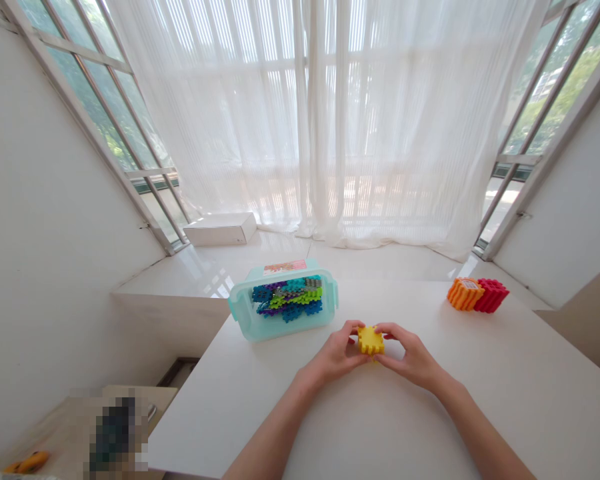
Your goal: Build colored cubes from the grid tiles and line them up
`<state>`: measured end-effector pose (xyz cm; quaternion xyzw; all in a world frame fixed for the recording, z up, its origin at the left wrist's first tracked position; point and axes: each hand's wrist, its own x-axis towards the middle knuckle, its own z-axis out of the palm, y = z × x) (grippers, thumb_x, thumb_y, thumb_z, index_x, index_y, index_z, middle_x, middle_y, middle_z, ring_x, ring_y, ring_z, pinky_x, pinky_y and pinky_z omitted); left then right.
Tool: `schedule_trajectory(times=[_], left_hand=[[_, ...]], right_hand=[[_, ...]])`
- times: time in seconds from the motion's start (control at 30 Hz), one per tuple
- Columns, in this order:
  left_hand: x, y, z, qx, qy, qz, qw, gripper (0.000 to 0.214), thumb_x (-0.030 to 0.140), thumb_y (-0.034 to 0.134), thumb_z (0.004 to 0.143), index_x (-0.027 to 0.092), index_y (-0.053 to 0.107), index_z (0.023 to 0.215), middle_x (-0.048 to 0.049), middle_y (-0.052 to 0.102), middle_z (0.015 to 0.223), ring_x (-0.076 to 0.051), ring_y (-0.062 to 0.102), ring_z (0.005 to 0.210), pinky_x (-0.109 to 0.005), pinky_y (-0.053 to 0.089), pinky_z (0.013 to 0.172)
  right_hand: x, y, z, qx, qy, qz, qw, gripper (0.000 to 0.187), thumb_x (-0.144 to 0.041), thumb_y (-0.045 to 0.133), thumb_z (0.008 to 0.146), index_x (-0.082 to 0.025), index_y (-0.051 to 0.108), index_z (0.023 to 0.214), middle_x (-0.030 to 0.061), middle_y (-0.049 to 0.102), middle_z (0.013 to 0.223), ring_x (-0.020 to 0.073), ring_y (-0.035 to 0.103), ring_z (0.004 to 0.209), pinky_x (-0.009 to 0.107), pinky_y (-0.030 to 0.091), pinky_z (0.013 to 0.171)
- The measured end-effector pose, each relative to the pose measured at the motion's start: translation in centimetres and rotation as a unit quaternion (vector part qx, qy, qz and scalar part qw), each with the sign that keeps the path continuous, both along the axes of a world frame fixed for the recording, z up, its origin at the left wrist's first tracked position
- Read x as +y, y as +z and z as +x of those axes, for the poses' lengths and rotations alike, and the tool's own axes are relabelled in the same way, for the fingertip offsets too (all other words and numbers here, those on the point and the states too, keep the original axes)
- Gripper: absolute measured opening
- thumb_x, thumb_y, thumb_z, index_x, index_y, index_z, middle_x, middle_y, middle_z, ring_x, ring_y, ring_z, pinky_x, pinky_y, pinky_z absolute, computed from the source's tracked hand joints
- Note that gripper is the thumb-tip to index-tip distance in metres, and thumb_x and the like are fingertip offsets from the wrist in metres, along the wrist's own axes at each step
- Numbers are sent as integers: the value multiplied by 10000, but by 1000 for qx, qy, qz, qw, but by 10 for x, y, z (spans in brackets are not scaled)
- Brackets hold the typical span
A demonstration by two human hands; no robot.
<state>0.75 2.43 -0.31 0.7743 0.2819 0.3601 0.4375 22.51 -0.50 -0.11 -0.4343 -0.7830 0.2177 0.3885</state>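
Between my two hands, over the white table, is a yellow block [371, 340] of toothed-edge interlocking pieces. My left hand [341, 351] grips its left side, with the thumb low and the fingers at the upper edge. On the opposite side, my right hand [405, 351] holds it in the same way. The fingers partly cover the block's sides, and I cannot tell whether it touches the table. Left of my hands stands a light teal plastic bin [283, 331] with blue, purple, green and grey toothed pieces [290, 300] inside.
At the table's right rear, an orange stack of toothed pieces [463, 295] stands against a red stack [491, 296]. A white box [220, 229] lies on the sill before the sheer curtain [405, 133]. The white table [220, 400] has its left edge beside a lower wooden surface [155, 398].
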Motion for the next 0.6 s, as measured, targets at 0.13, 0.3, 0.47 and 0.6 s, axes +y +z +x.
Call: schedule_trajectory(times=[0.13, 0.3, 0.47, 0.6], left_hand=[[1, -3, 1, -1, -5, -3, 1000, 495, 286, 731, 788, 218, 460, 1197, -87, 660, 1115, -213, 637, 1054, -324, 526, 867], [2, -5, 1, 7, 3, 12, 1000, 505, 278, 728, 786, 219, 454, 1205, -76, 650, 1117, -203, 630, 1038, -330, 526, 868], [0, -1, 0, 10, 2, 11, 1000, 493, 280, 721, 789, 222, 459, 1203, -65, 641, 1112, -197, 634, 1029, -327, 532, 862], [1, 1, -1, 13, 1, 15, 1000, 490, 294, 726, 784, 221, 471, 1196, -67, 641, 1118, -201, 623, 1050, -318, 528, 870]], right_hand=[[-1, 0, 0, 0, 2, -5, 1000, 413, -241, 689, 794, -273, 539, 1178, 39, 674, 1146, 235, 655, 1038, 413, 551, 927], [-1, 1, -1, 2, 2, -13, 1000, 419, -250, 691, 796, -280, 530, 1182, 25, 691, 1111, 229, 674, 1001, 424, 554, 943], [-1, 2, -3, 14, 10, -13, 1000, 426, -201, 667, 788, -272, 529, 1184, 25, 694, 1105, 226, 684, 992, 419, 573, 929], [-2, 2, -3, 25, 11, -14, 1000, 428, -188, 667, 773, -262, 538, 1174, 28, 687, 1105, 222, 683, 994, 410, 580, 928]])
